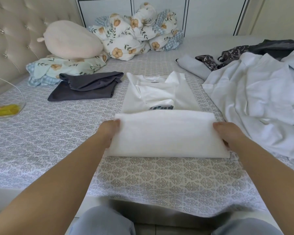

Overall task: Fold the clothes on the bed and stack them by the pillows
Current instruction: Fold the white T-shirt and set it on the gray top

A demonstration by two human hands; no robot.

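Both my hands, left hand (109, 131) and right hand (227, 133), have fingers clenched on the white T-shirt's (161, 133) folded lower half; a dark folded garment (87, 87) lies beside the pillows (71, 39).

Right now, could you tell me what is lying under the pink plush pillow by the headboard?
The pink plush pillow rests on a mint floral pillow with a blue checked edge. Whatever lies beneath that floral pillow is covered.

The white shirt (161, 133) hides both hands' fingertips, and the right edge crops the white pile (261, 99).
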